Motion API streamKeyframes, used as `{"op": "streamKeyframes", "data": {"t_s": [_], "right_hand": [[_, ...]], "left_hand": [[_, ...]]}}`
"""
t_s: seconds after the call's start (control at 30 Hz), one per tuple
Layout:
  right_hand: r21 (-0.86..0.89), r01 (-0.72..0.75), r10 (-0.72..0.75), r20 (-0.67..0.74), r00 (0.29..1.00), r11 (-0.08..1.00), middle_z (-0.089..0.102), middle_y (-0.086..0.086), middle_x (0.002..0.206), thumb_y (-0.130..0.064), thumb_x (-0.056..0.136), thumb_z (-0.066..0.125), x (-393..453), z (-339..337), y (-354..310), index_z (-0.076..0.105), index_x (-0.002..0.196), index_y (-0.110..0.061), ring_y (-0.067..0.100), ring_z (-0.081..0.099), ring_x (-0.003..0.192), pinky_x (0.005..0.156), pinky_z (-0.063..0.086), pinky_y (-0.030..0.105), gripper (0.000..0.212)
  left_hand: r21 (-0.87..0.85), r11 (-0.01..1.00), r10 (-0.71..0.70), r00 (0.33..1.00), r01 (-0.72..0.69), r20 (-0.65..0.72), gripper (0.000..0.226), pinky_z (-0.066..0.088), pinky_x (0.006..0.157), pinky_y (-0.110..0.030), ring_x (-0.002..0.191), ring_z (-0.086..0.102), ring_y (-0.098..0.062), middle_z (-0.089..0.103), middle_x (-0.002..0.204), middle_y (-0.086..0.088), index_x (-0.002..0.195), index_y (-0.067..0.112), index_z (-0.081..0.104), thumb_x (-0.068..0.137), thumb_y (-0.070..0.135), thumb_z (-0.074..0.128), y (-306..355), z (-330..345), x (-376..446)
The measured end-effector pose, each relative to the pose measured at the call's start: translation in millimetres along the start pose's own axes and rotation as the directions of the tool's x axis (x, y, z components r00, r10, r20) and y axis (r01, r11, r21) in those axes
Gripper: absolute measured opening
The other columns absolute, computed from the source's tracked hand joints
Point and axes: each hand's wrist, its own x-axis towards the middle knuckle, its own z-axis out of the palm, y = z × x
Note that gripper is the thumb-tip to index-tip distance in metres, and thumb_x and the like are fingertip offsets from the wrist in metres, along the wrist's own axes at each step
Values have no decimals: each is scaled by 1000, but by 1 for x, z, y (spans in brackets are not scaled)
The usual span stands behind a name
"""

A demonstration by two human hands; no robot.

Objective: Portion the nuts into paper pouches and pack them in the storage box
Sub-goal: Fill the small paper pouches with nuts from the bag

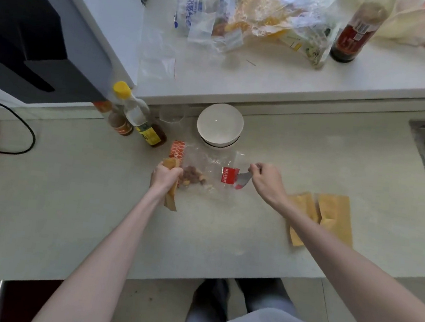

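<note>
Left hand (165, 175) around paper pouch (171, 196)

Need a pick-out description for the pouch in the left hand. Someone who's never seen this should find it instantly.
Start at the white bowl at the back of the lower counter, then come toward the camera to the clear nut bag. The pouch is the tan paper strip gripped in the left hand at the bag's left edge. Unlike the flat pouches lying by the right forearm, it is held off flat.
</note>
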Motion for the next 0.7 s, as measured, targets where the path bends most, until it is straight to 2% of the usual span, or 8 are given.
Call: {"op": "streamKeyframes", "data": {"t_s": [0.03, 0.1, 0.17, 0.3, 0.37, 0.47, 0.57, 0.7], "right_hand": [[18, 6, -7, 32, 999, 1000, 61, 0, 52, -15, 96, 43, 0, 4, -1, 67, 74, 7, 14, 55, 56, 57, 38, 27, 40], [79, -7, -1, 96, 995, 997, 54, -8, 42, -14, 94, 43, -1, 12, -3, 69, 64, 4, 2, 49, 45, 51, 33, 16, 43], [179, -78, 57, 121, 991, 981, 58, -2, 49, -12, 92, 44, -1, 17, 1, 68, 64, 6, 5, 46, 42, 54, 38, 24, 41], [389, -294, 262, 133, 956, 873, 56, 6, 51, -10, 89, 49, 0, 12, 13, 65, 63, -3, 17, 47, 46, 48, 40, 27, 32], [329, -276, 235, 158, 959, 903, 56, 7, 51, -11, 89, 49, -1, 8, 19, 65, 61, -3, 17, 47, 44, 46, 40, 26, 33], [186, -177, 151, 146, 978, 966, 58, 13, 53, -14, 92, 47, -6, 5, 26, 65, 65, 6, 20, 48, 44, 51, 41, 31, 38], [120, -101, 93, 71, 993, 988, 62, 9, 55, -14, 93, 47, -12, 6, 30, 66, 63, -3, 15, 52, 44, 50, 43, 27, 37], [49, -59, 53, 113, 992, 997, 67, 17, 62, -11, 92, 47, -16, 15, 28, 65, 69, 6, 12, 54, 43, 43, 41, 20, 34]], "left_hand": [[-1, 1000, -8, 1000, 8, 26, 9, 37, 58, -25, 75, 54, -19, 60, 74, 3, 84, 17, 63, 76, 20, 67, 0, 2, -1], [-34, 999, -24, 997, 26, 72, 11, 38, 58, -25, 69, 55, -19, 61, 71, 2, 71, 19, 62, 67, 27, 68, -1, 5, -6], [-90, 995, -46, 995, 53, 83, 14, 38, 54, -23, 63, 54, -14, 61, 68, 1, 64, 20, 59, 56, 30, 64, -5, 9, -12], [-286, 952, -84, 992, 108, 96, 12, 43, 40, -16, 58, 56, -13, 61, 71, -2, 69, 18, 61, 75, 9, 65, -24, 15, -19], [-322, 941, -71, 990, 106, 120, 5, 47, 48, -19, 60, 59, -14, 63, 75, -5, 74, 16, 62, 71, 12, 65, -31, 16, -22], [-336, 940, -26, 992, 66, 121, 19, 49, 67, -30, 75, 58, -19, 64, 80, -4, 78, 18, 63, 60, 23, 63, -37, 17, -29], [-367, 930, 20, 993, 24, 114, 20, 47, 66, -29, 76, 57, -17, 63, 77, 0, 78, 20, 62, 58, 24, 63, -45, 19, -36], [-401, 916, 55, 991, -2, 120, 20, 47, 64, -28, 74, 57, -17, 62, 73, 2, 78, 18, 61, 59, 23, 63, -53, 20, -41]]}}
